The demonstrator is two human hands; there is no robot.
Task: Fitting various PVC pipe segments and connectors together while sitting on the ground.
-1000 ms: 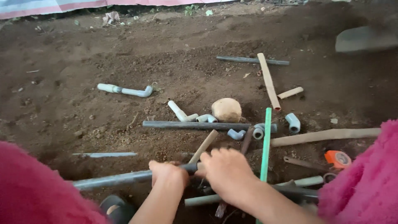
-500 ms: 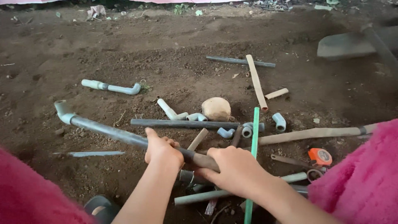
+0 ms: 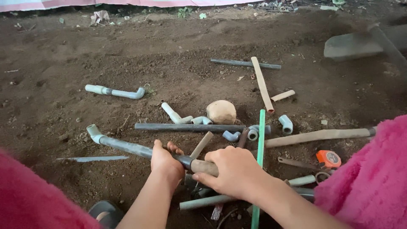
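A long grey pipe with an elbow fitting at its far left end is lifted over the soil. My left hand grips it near the middle. My right hand is closed around its near end, where a brownish piece joins a dark coupling. Both arms come out of fuzzy pink sleeves. Just beyond my hands lie a dark grey pipe, a green rod and several small grey elbow fittings.
A round tan stone sits mid-ground. A bent grey pipe lies at the left, tan tubes and a dark pipe farther back. An orange tape measure and a long tan pipe lie at the right. A flat blade lies at the left.
The long pipe has swung from lying flat near my knees to pointing up and left, its elbow end lifted over the soil. Both hands kept hold of it.
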